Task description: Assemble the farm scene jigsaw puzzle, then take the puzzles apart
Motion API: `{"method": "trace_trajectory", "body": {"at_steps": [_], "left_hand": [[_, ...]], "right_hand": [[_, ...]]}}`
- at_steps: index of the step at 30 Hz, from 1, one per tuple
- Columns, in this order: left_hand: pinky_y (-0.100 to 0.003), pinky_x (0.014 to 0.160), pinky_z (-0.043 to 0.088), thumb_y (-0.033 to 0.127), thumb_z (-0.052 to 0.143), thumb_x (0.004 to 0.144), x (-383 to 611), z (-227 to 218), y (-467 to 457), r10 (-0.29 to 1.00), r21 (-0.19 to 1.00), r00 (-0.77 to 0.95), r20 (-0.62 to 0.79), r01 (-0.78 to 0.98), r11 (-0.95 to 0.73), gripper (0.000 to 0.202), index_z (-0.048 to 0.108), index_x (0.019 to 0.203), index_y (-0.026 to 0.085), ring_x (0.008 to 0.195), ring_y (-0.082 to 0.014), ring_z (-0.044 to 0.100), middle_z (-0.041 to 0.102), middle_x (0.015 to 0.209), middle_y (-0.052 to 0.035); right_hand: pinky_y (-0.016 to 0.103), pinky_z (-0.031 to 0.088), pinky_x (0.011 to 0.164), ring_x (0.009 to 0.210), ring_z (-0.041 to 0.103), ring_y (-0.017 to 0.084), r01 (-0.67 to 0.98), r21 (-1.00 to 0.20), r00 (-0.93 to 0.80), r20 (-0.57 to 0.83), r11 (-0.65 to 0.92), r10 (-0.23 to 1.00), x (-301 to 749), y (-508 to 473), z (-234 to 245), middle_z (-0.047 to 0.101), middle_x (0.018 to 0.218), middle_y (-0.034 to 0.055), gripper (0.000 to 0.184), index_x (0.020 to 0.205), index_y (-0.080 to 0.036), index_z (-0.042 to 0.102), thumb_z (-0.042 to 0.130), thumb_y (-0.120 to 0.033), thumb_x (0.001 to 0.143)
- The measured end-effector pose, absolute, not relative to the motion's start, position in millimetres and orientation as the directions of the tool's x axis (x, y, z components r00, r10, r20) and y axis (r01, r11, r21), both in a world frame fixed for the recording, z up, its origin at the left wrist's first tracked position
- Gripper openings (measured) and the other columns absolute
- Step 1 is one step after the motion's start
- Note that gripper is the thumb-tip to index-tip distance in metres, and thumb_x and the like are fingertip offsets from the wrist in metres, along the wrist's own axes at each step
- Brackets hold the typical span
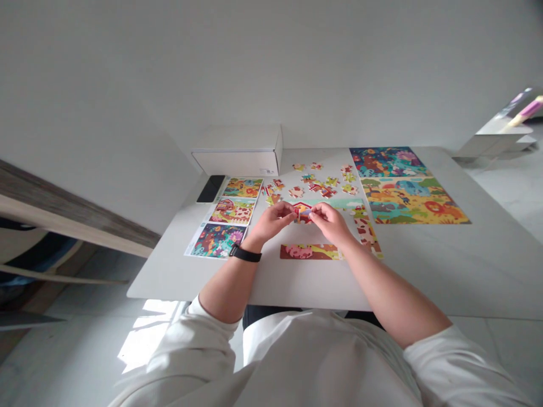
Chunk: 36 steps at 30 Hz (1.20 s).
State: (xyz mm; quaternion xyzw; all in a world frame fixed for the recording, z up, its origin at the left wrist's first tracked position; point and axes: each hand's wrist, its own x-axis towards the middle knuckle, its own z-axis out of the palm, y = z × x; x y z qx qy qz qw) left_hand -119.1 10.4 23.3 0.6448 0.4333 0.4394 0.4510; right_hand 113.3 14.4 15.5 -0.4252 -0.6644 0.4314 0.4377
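My left hand [274,221] and my right hand [333,221] meet over the middle of the white table [424,265]. Both pinch a small red puzzle piece group [302,212] between their fingertips. Under and around them lies a partly built puzzle frame: a bottom strip [309,252], a right edge strip [365,229] and a top strip [339,202]. Several loose pieces [322,181] are scattered just beyond my hands. A black band sits on my left wrist [245,254].
Two finished puzzles [399,186] lie at the right of the table. A sheet with three reference pictures [229,217] lies at the left, with a black phone [210,188] beside it. A white box [240,150] stands at the far left edge, by the wall.
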Motion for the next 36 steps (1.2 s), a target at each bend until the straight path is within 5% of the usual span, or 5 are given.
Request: {"method": "trace_trajectory", "body": {"at_steps": [6,12,22,28,36], "left_hand": [[-0.024,0.057,0.046,0.051,0.082,0.088,-130.9,29.6,13.1,0.964,0.966,0.244,0.103,0.207,-0.155,0.036,0.068,0.097,0.018,0.063,-0.0110,0.060,0.072,0.079,-0.0025],[-0.023,0.052,0.044,0.046,0.080,0.088,-144.2,36.2,14.5,0.963,0.973,0.262,0.069,0.194,-0.123,0.031,0.067,0.097,0.019,0.061,-0.0106,0.059,0.071,0.078,-0.0015],[-0.024,0.050,0.046,0.040,0.072,0.092,-142.6,36.1,11.3,0.944,0.937,0.330,-0.031,0.338,-0.088,0.021,0.068,0.095,0.020,0.060,-0.0136,0.063,0.074,0.079,-0.0036],[-0.032,0.076,0.055,0.022,0.066,0.093,-154.4,25.1,15.6,0.940,0.612,0.078,0.331,0.741,-0.277,0.018,0.076,0.108,0.022,0.080,-0.0202,0.071,0.079,0.093,-0.0059],[-0.046,0.106,0.055,0.025,0.070,0.096,-154.1,17.2,17.6,0.918,0.489,0.201,0.342,0.796,-0.356,0.019,0.079,0.112,0.022,0.115,-0.0317,0.072,0.079,0.120,-0.0122]], "right_hand": [[0.037,0.062,0.082,0.093,0.075,0.023,0.284,-0.894,-0.224,0.290,0.347,0.930,114.6,14.8,12.7,0.078,0.104,0.0065,0.025,0.112,-0.026,0.068,0.068,-0.047,0.098],[0.054,0.055,0.113,0.135,0.062,0.033,0.433,-0.574,-0.450,0.530,0.695,0.719,118.9,9.8,19.7,0.068,0.142,0.0120,0.038,0.133,-0.029,0.067,0.073,-0.026,0.095],[0.052,0.054,0.114,0.128,0.065,0.031,0.472,-0.471,-0.544,0.511,0.746,0.666,113.6,6.7,18.3,0.071,0.128,0.0099,0.027,0.123,-0.030,0.073,0.070,-0.019,0.098],[0.051,0.055,0.110,0.121,0.068,0.031,0.503,-0.487,-0.578,0.425,0.714,0.697,106.2,9.8,10.0,0.075,0.124,0.0086,0.024,0.118,-0.029,0.075,0.076,-0.022,0.095],[0.055,0.053,0.108,0.119,0.070,0.034,0.573,-0.431,-0.610,0.344,0.697,0.714,88.3,14.7,-0.4,0.079,0.124,0.0106,0.026,0.118,-0.026,0.077,0.081,-0.021,0.092]]}}
